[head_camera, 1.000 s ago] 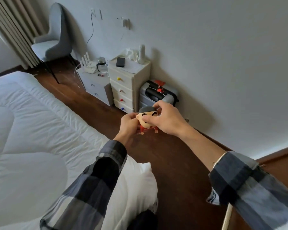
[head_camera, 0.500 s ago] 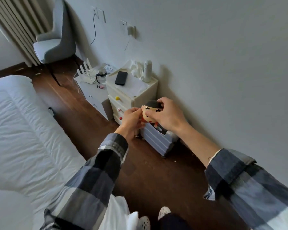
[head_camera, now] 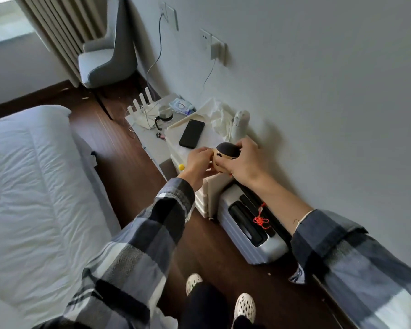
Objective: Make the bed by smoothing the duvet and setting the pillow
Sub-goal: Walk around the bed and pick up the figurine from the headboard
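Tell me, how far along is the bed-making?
Done: the white duvet already lies fairly flat over the bed. In hand: not bedding; both the left hand and right hand hold a small doll over the drawer unit. Left: no pillow is in view, so I cannot tell if it is set.

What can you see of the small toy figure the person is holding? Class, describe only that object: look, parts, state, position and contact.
The toy figure is small and rounded, with a glossy black domed top like hair and a tan face with dark markings below. It looks like hard plastic, though that is uncertain. Its lower body is hidden. The left hand pinches its left side and the right hand wraps its right side and front. It is held above the front edge of the white drawer unit, near the black phone.
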The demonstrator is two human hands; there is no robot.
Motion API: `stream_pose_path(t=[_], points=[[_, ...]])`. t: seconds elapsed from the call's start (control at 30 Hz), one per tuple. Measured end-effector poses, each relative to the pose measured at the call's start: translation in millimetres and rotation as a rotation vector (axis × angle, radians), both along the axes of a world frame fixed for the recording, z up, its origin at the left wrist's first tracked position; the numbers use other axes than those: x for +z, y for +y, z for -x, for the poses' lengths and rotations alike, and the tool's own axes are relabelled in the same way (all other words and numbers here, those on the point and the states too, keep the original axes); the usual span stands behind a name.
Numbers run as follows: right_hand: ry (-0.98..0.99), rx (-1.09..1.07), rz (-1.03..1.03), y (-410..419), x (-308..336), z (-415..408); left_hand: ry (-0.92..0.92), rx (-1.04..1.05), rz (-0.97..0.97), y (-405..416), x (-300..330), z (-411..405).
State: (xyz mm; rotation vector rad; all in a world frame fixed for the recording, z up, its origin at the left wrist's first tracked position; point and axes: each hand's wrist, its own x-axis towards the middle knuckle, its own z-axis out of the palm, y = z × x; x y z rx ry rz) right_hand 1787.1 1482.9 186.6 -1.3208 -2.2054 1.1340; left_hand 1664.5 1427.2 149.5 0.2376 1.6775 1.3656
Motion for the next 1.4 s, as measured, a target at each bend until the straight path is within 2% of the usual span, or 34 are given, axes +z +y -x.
stream_pose_path(t=[0.2, 0.43, 0.57, 0.8, 1.4], points=[[-0.069, -0.065, 0.049, 46.7, -45.9, 56.8, 0.062, -0.128, 0.093, 61.3, -45.9, 66.2], [-0.136, -0.258, 0.123, 74.8, -124.8, 126.6, 0.193, -0.414, 0.217, 122.3, -109.2, 138.9], [-0.155, -0.341, 0.197, 74.0, -166.7, 150.5, 0.211, -0.504, 0.236, 137.3, -149.4, 158.6], [-0.171, -0.421, 0.181, 77.6, -196.4, 164.3, 0.248, -0.599, 0.216, 151.7, -181.7, 169.1], [-0.100, -0.372, 0.212, 81.3, -222.9, 161.1, 0.378, -0.490, 0.288, 153.0, -194.0, 155.2]])
